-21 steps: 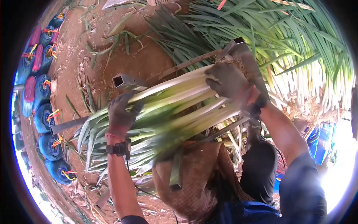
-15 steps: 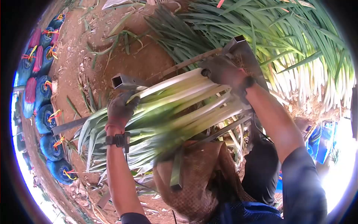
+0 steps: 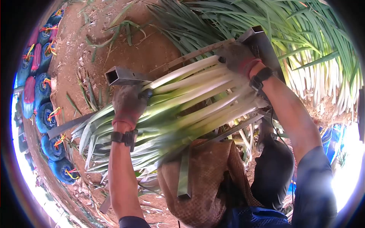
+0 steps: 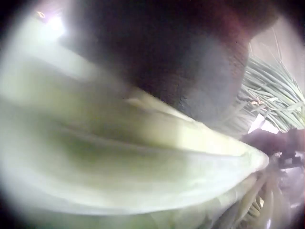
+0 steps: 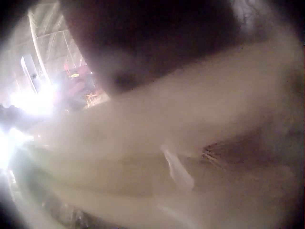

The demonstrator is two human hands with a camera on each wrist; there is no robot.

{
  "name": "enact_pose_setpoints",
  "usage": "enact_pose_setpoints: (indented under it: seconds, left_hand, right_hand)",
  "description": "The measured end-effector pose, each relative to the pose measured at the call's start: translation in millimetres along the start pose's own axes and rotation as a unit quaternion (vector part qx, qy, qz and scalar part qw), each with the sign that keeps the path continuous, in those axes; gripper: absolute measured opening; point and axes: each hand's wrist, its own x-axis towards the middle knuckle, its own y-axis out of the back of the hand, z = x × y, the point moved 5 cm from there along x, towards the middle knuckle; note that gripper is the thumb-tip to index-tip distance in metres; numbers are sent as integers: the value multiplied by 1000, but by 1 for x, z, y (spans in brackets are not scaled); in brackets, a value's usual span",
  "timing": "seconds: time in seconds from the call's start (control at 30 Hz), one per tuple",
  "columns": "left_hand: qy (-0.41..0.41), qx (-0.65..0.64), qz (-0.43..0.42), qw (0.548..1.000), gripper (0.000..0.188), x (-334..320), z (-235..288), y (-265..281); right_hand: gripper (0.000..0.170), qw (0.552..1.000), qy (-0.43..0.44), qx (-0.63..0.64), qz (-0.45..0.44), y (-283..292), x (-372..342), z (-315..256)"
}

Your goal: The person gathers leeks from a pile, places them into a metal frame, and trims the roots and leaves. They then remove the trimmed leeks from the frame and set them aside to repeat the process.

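Observation:
A layer of long green onions [image 3: 190, 102] lies across a metal frame [image 3: 127, 78], leaves to the left and white stems to the right. My gloved left hand [image 3: 129, 102] grips the upper stalks near the leafy part. At the white end, my gloved right hand [image 3: 239, 60] holds the uppermost stalks, its fingers curled over them. Pale stalks [image 4: 143, 171] fill the left wrist view below the dark glove [image 4: 190, 62]. In the right wrist view, blurred white stems [image 5: 167, 114] pass under the dark glove [image 5: 147, 43].
A large pile of green onions [image 3: 319, 57] lies at the upper right. Blue and red net rolls [image 3: 45, 114] line the far left. Loose leaves are scattered over the brown ground [image 3: 140, 49]. A square metal bar [image 3: 184, 178] sticks out near the brown cloth [image 3: 209, 167].
My right hand moves up, then slightly right along the top stalks. My left hand shifts slightly right. The view moves a little relative to the frame.

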Motion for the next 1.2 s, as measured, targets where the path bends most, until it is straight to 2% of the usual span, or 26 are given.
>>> enact_pose_setpoints:
  seconds: [0.03, 0.13, 0.17, 0.27, 0.3, 0.4, 0.43, 0.47, 0.53, 0.57, 0.67, 0.7, 0.77, 0.83, 0.87, 0.93, 0.97, 1.0, 1.07, 1.13, 1.17, 1.2]
  left_hand:
    - [-22, -8, 30, 999, 31, -1, -3, -5]
    - [22, 12, 17, 1000, 32, -10, 4, -5]
    - [57, -13, -24, 998, 34, -10, 7, -2]
    - [43, -2, -60, 997, 37, 5, -12, -16]
    - [61, 27, -81, 994, 38, 5, -12, -16]
    - [-65, 1, 50, 997, 38, -11, 0, -12]
    - [-70, 15, 84, 994, 37, -20, 3, -9]
    - [-77, 47, 81, 993, 36, -16, 4, -16]
    - [-81, 116, 77, 987, 35, -9, -2, -21]
    - [-65, 104, 48, 991, 33, -2, -11, -23]
    - [-83, 90, 48, 991, 32, 2, -15, -24]
    - [-79, 57, 47, 994, 34, 1, -12, -18]
    - [-28, -97, 38, 994, 34, 2, -30, -21]
    - [16, -270, 34, 962, 35, -7, -30, -5]
    - [1, -250, 57, 966, 36, -16, -20, 8]
    - [-32, -207, 103, 972, 37, -44, -5, 25]
    - [-86, -125, 120, 981, 45, -61, 3, 28]
    - [-141, -82, 99, 982, 51, -74, 13, 26]
    - [-194, -41, 94, 976, 49, -101, 33, 24]
    - [-173, -33, 19, 984, 49, -123, 31, -2]
    - [-173, -33, 30, 984, 48, -127, 33, -6]
    - [-170, -35, 30, 984, 47, -126, 37, -4]
  right_hand:
    - [36, 1000, -6, 2, -18, 1, 3, -1]
    - [37, 999, -16, 37, -34, -2, 6, -1]
    - [37, 998, -19, 54, -33, -4, 4, -1]
    - [38, 999, -27, 38, -7, -15, 6, 4]
    - [39, 999, -14, 37, 6, -18, 6, 4]
    - [40, 998, 31, 36, 50, -21, 9, 8]
    - [39, 996, 51, 36, 64, -19, 10, 8]
    - [39, 994, 70, 37, 75, -19, 6, 6]
    - [36, 995, 42, 89, 10, -19, 4, -2]
    - [35, 994, 29, 105, -10, -7, 11, 0]
    - [35, 972, 54, 200, 112, 33, -11, -5]
    - [36, 975, 89, 183, 92, 40, -25, -8]
    - [38, 973, 164, 152, 52, 53, -53, -20]
    - [34, 990, 122, 71, -10, 43, -71, -34]
    - [33, 994, 100, 31, -39, 37, -75, -37]
    - [29, 993, 118, -8, -9, 30, -75, -42]
    - [28, 992, 125, -28, 6, 29, -75, -44]
    - [26, 990, 144, -6, -6, 34, -79, -49]
    - [23, 982, 181, 37, -33, 53, -96, -61]
    - [21, 972, 186, 28, -141, 48, -121, -76]
    - [20, 963, 184, 23, -195, 46, -132, -79]
    - [20, 968, 179, 20, -175, 46, -137, -77]
